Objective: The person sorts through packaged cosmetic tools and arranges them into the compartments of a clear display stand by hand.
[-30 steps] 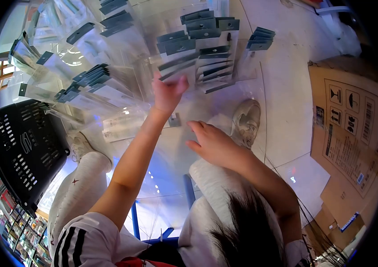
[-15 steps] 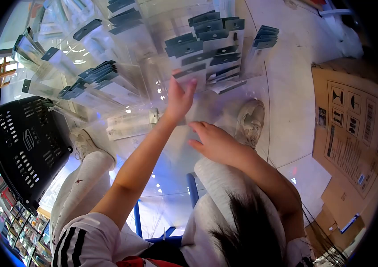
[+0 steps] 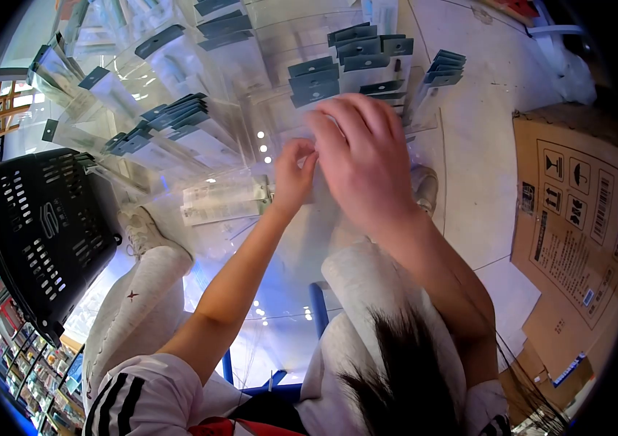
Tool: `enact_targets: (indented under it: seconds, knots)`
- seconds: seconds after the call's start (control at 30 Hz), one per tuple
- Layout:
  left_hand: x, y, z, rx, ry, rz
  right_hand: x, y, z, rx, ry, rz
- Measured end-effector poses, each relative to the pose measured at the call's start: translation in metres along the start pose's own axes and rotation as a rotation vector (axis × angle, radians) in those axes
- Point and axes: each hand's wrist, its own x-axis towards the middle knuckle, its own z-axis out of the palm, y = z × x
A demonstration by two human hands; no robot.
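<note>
My left hand (image 3: pixel 294 180) is raised in front of the display, its thumb and forefinger pinched together. What is between them, if anything, is too small to make out. Right beside it, my right hand (image 3: pixel 368 163) has its fingers bent and close together, with the tips pointing to the left hand; its thumb and anything in its grip are hidden. Just beyond the fingers hang clear packets with dark grey header cards (image 3: pixel 314 81), partly covered by the right hand. More grey-topped packets (image 3: pixel 178 116) fan out to the left on the transparent display.
A black plastic basket (image 3: pixel 40 225) stands at the left by my shoe. A pale packet (image 3: pixel 222 202) lies below the display. A printed cardboard box (image 3: pixel 571 218) is on the right. Blue stool legs (image 3: pixel 318 312) show between my knees.
My right hand has risen from near my knee up to the packets, beside the left. My left hand has drawn back slightly from the packets and its fingers have come together.
</note>
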Motion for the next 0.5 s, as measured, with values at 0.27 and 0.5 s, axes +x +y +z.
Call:
enact_targets:
  seconds: [0.27,0.5]
  knots:
    - [0.008,-0.005,-0.018,0.106,-0.056,-0.081,-0.004,0.019,-0.005,-0.051,-0.058,0.023]
    - [0.021,-0.008,-0.027,0.156,-0.129,-0.046,-0.011,0.032,-0.005,-0.051,-0.02,0.105]
